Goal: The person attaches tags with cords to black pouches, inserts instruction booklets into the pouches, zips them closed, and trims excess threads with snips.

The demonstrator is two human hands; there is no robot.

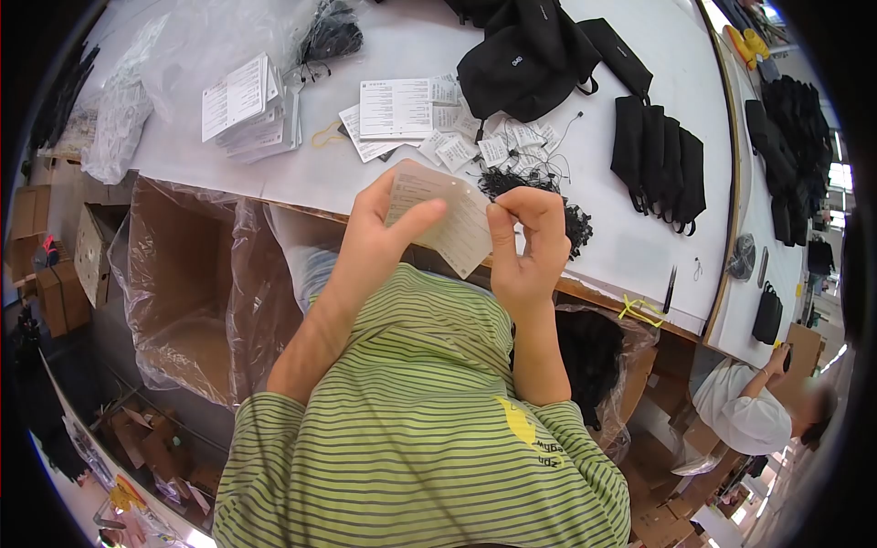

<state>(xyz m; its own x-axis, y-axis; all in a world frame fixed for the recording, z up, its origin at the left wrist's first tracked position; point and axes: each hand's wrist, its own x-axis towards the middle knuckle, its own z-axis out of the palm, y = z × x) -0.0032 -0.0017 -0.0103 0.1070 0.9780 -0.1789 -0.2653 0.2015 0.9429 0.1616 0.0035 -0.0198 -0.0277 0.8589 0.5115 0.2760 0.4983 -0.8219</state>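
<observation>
My left hand (pixel 375 224) is closed on a printed paper card (pixel 443 215), its thumb lying across the front and its fingers behind. The card is tilted above the table's front edge. At the card's right edge my right hand (pixel 534 242) is in a pinch; what sits between thumb and forefinger is too small to make out. Just beyond the hands lies a heap of black tag strings (pixel 578 228), partly hidden by my right hand. Small white labels (pixel 498 149) are scattered behind it, beside a stack of printed cards (pixel 396 108).
Another card stack (pixel 239 100) stands at the left near clear plastic bags (pixel 206 46). Black fabric bags (pixel 525 59) lie at the back, and several black pouches (pixel 658 155) at the right. A plastic-lined carton (pixel 178 292) is below the edge. A person (pixel 744 406) sits far right.
</observation>
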